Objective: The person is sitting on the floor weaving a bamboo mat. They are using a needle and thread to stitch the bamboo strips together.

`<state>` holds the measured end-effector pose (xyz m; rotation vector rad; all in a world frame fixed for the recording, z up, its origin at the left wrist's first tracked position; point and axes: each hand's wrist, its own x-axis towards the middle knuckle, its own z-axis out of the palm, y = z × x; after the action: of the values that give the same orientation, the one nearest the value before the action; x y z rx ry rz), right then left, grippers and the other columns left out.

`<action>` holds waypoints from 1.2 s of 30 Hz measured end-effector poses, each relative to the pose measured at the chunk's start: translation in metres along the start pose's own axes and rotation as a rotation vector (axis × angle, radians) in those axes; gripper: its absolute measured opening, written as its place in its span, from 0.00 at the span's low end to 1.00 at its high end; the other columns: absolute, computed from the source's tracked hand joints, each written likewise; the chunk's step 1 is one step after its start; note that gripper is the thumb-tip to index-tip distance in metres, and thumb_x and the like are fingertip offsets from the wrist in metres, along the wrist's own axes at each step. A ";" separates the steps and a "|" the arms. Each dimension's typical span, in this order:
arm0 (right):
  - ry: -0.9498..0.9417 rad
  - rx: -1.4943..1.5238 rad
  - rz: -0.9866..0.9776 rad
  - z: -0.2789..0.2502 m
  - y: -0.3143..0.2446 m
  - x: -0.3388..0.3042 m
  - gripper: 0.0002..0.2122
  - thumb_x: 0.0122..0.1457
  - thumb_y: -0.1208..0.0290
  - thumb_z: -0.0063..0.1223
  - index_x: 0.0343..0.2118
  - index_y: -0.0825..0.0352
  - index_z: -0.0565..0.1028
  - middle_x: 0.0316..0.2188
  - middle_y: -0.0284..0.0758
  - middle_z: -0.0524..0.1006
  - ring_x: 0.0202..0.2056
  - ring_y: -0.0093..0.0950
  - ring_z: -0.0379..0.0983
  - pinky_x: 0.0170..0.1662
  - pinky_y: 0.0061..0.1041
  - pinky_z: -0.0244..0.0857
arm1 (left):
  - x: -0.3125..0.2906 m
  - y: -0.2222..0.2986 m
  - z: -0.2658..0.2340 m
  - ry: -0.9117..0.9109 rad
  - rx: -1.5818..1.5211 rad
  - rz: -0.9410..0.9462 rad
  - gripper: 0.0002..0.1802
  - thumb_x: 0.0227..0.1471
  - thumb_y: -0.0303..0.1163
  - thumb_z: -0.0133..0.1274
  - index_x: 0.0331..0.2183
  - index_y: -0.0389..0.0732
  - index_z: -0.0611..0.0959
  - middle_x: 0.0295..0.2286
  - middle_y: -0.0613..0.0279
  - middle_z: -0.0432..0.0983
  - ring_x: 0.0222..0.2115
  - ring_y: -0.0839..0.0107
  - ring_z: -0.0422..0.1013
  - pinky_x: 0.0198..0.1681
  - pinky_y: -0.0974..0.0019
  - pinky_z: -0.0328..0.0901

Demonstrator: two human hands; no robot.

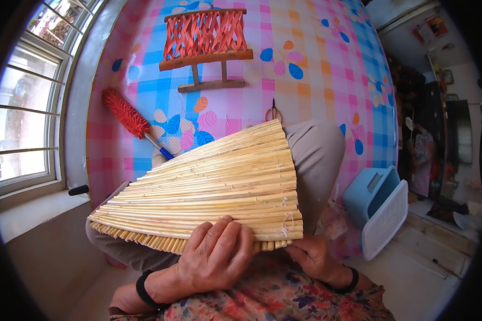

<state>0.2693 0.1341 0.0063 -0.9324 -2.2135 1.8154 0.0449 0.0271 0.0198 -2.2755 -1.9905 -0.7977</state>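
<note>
Across my lap lies a folded mat of pale yellow reed stalks (214,182), spread like a fan, its stalks running side by side. White thread ties (285,224) show along its right end. My left hand (217,254) is closed on the near edge, fingers bent over the top layer and thumb out of sight. At the near right corner my right hand (310,257) grips the edge, its fingertips partly hidden by the stalks. The cut ends of a lower layer (144,239) stick out beneath the top one.
Beyond my knees, a wooden frame (206,56) wound with red ribbon lies on the checked, flowered sheet (305,69). Scissors (273,112) rest near the mat's far corner. A red duster (126,112) lies left, by the barred window (24,112). A blue bin (367,195) with a white lid stands right.
</note>
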 end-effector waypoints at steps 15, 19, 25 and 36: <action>-0.013 -0.181 -0.108 -0.006 -0.008 0.001 0.11 0.53 0.83 0.60 0.41 0.69 0.79 0.30 0.43 0.79 0.30 0.42 0.78 0.32 0.34 0.71 | 0.007 -0.007 -0.001 -0.087 0.032 0.118 0.09 0.51 0.29 0.52 0.33 0.35 0.82 0.31 0.54 0.75 0.34 0.58 0.76 0.32 0.64 0.67; -0.007 -0.195 -0.151 -0.010 -0.009 0.003 0.12 0.53 0.83 0.61 0.42 0.70 0.79 0.30 0.43 0.79 0.29 0.41 0.78 0.30 0.33 0.71 | 0.009 -0.007 0.000 -0.091 0.024 0.113 0.09 0.52 0.29 0.51 0.32 0.35 0.82 0.30 0.54 0.74 0.34 0.58 0.76 0.31 0.65 0.66; -0.044 -0.213 -0.195 -0.009 -0.004 0.006 0.13 0.52 0.83 0.61 0.42 0.70 0.78 0.30 0.42 0.79 0.28 0.40 0.78 0.30 0.33 0.71 | 0.010 -0.009 -0.002 -0.110 0.020 0.103 0.09 0.52 0.29 0.50 0.31 0.35 0.82 0.30 0.54 0.74 0.33 0.57 0.77 0.30 0.65 0.66; -0.042 -0.227 -0.267 -0.011 -0.003 0.014 0.14 0.51 0.84 0.60 0.42 0.72 0.78 0.32 0.43 0.79 0.30 0.40 0.79 0.30 0.33 0.72 | 0.014 -0.013 -0.002 -0.125 0.013 0.116 0.09 0.53 0.29 0.49 0.30 0.35 0.82 0.29 0.54 0.74 0.33 0.57 0.77 0.30 0.66 0.66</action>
<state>0.2623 0.1507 0.0083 -0.5983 -2.4701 1.5044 0.0327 0.0416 0.0224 -2.4643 -1.8823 -0.6469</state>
